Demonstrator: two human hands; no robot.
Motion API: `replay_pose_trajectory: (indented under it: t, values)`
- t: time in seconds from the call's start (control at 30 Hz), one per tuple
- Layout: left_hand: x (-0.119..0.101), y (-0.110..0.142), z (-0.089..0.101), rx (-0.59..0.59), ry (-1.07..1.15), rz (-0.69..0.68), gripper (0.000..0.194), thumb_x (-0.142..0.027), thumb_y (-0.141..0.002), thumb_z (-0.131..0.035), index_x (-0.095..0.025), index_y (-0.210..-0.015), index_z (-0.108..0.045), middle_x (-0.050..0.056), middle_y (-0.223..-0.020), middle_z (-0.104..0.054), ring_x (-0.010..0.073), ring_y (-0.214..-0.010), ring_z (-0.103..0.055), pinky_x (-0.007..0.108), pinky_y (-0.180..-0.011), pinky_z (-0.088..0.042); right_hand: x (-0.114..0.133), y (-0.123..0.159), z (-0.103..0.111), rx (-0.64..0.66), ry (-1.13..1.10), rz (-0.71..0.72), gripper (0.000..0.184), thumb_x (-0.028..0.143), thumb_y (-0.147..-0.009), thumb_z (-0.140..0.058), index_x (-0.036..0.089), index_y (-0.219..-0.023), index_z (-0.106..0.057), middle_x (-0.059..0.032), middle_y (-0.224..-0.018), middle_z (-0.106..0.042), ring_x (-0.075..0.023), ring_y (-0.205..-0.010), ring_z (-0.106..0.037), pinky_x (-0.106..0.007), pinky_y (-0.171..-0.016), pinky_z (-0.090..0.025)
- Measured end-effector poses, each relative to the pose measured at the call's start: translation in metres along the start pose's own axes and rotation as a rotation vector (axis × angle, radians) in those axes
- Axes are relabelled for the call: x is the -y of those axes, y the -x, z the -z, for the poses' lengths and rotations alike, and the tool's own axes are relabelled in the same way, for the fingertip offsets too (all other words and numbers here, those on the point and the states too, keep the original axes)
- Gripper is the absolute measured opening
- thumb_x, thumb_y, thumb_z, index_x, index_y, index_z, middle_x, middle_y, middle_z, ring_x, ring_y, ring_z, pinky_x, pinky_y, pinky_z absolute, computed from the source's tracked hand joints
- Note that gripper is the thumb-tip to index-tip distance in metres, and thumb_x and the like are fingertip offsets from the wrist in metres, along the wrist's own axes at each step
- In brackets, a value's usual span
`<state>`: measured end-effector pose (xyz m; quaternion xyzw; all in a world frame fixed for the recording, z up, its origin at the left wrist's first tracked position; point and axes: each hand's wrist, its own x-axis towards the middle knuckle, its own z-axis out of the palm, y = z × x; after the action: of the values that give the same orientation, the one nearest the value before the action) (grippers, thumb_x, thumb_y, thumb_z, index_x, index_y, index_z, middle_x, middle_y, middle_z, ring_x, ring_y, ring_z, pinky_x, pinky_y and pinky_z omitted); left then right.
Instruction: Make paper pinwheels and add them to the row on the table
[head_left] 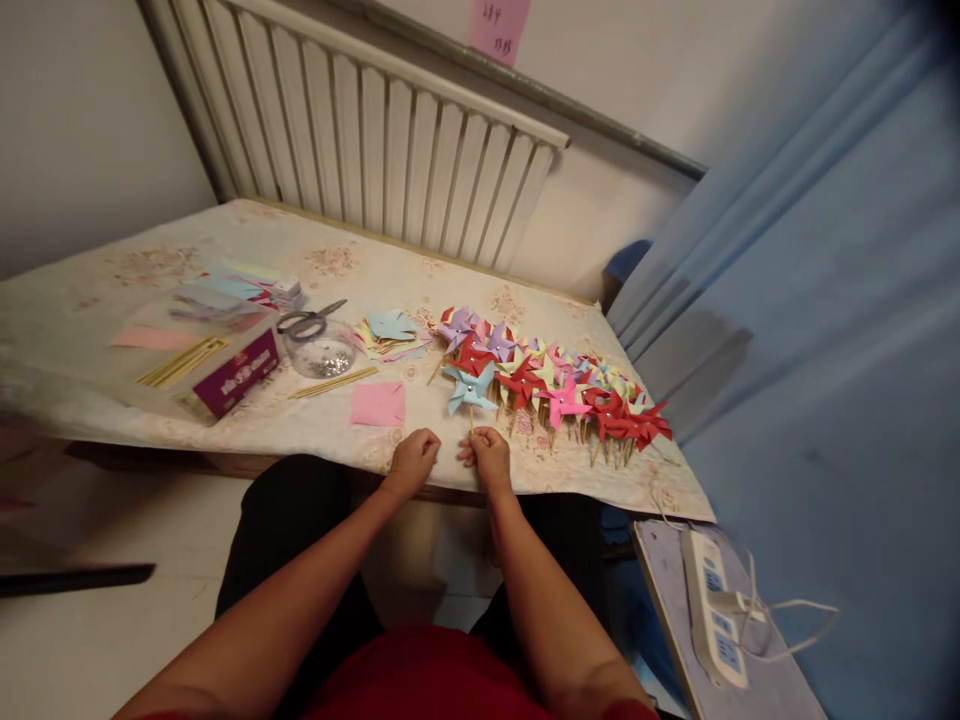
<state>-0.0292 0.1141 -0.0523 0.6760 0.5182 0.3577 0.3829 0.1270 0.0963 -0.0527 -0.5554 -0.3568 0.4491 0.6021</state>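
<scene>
My right hand (489,457) is closed around the thin stick of a light blue paper pinwheel (471,387) at the table's front edge. The pinwheel stands upright with a shiny dot at its centre. My left hand (415,459) is curled closed just left of it; whatever its fingers may hold is hidden. A pink paper square (378,404) with cuts at its corners lies beyond my left hand. Many finished pinwheels (525,380) in red, pink, purple and yellow crowd together on the right, their sticks beneath them.
Left of the paper stack (391,325) stand a clear bowl of small metal pieces (330,358), scissors (307,320) and loose sticks (334,383). A purple-labelled box (236,378) holds more sticks. A power strip (712,610) with a cable lies on a side surface at lower right.
</scene>
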Motion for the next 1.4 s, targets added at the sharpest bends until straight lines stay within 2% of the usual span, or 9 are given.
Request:
replay_pose_trajectory:
  t: [0.2,0.3,0.47,0.63,0.73,0.87,1.1,1.27,1.4]
  values:
    - [-0.003,0.002,-0.008,0.047,0.188,0.19,0.017,-0.031,-0.078,-0.049,-0.018,-0.073,-0.058,-0.002,-0.061,-0.055,0.0127,-0.057,-0.057,0.021,-0.052,-0.043,0.001,0.001,0.001,0.034,-0.031,-0.002,0.018,0.026,-0.067,-0.059,0.017,-0.08,-0.053,0.001,-0.063,-0.066,-0.011,-0.043,-0.061,-0.016,-0.035,-0.039]
    - [-0.007,-0.002,-0.015,0.056,0.205,0.211,0.02,-0.029,-0.079,-0.047,-0.017,-0.082,-0.062,0.0,-0.066,-0.059,0.0121,-0.058,-0.058,0.021,-0.052,-0.044,0.001,0.002,0.001,0.04,-0.027,-0.005,0.017,0.026,-0.067,-0.058,0.016,-0.081,-0.053,0.0014,-0.063,-0.066,-0.0106,-0.042,-0.06,-0.016,-0.035,-0.039]
    - [-0.015,-0.007,-0.029,0.058,0.218,0.203,0.031,-0.028,-0.083,-0.044,-0.016,-0.102,-0.065,0.005,-0.088,-0.068,0.0126,-0.068,-0.062,0.022,-0.059,-0.048,0.001,0.001,0.0,0.056,-0.036,-0.001,0.017,0.026,-0.067,-0.057,0.017,-0.08,-0.052,0.002,-0.062,-0.066,-0.0108,-0.041,-0.059,-0.017,-0.034,-0.04]
    - [-0.024,-0.007,-0.036,0.055,0.156,0.104,0.031,-0.031,-0.085,-0.045,-0.02,-0.102,-0.069,0.003,-0.094,-0.071,0.0156,-0.085,-0.062,0.024,-0.075,-0.045,0.003,0.002,-0.002,0.057,-0.003,0.019,0.016,0.026,-0.066,-0.055,0.018,-0.079,-0.052,0.0051,-0.053,-0.061,-0.0118,-0.04,-0.058,-0.017,-0.033,-0.038]
    - [-0.029,-0.006,-0.037,0.043,0.038,0.065,0.033,-0.032,-0.087,-0.041,-0.021,-0.099,-0.07,0.003,-0.091,-0.071,0.0163,-0.085,-0.061,0.024,-0.075,-0.042,0.004,0.003,-0.002,0.044,0.04,0.054,0.017,0.025,-0.066,-0.054,0.019,-0.082,-0.051,0.0078,-0.048,-0.057,-0.0115,-0.038,-0.056,-0.017,-0.033,-0.038]
    - [-0.036,-0.007,-0.04,0.009,-0.028,0.135,0.031,-0.035,-0.086,-0.042,-0.021,-0.09,-0.07,0.003,-0.079,-0.069,0.0164,-0.073,-0.059,0.024,-0.065,-0.037,0.004,0.005,-0.002,0.054,0.084,0.066,0.013,0.024,-0.066,-0.052,0.021,-0.079,-0.05,0.0095,-0.046,-0.054,-0.0099,-0.036,-0.05,-0.018,-0.034,-0.039]
    - [-0.038,-0.01,-0.046,-0.061,0.033,0.241,0.024,-0.035,-0.083,-0.046,-0.021,-0.073,-0.063,-0.002,-0.061,-0.059,0.0136,-0.061,-0.052,0.023,-0.057,-0.033,0.004,0.005,-0.001,0.092,0.101,0.042,0.011,0.026,-0.066,-0.054,0.022,-0.074,-0.049,0.0105,-0.046,-0.051,-0.0103,-0.038,-0.05,-0.019,-0.035,-0.04]
    - [-0.037,-0.01,-0.04,-0.07,0.134,0.255,0.021,-0.031,-0.082,-0.046,-0.019,-0.069,-0.058,-0.001,-0.067,-0.06,0.0123,-0.065,-0.054,0.021,-0.06,-0.039,0.004,0.005,0.002,0.131,0.068,0.03,0.014,0.028,-0.067,-0.056,0.02,-0.077,-0.049,0.0058,-0.058,-0.061,-0.0117,-0.045,-0.059,-0.018,-0.035,-0.041]
    - [-0.033,-0.008,-0.031,-0.013,0.27,0.309,0.017,-0.027,-0.082,-0.042,-0.017,-0.075,-0.054,0.0,-0.068,-0.061,0.0109,-0.061,-0.058,0.021,-0.057,-0.045,0.001,0.004,0.005,0.049,0.016,0.089,0.019,0.025,-0.07,-0.053,0.019,-0.087,-0.05,0.0042,-0.066,-0.063,-0.0103,-0.044,-0.058,-0.018,-0.037,-0.043]
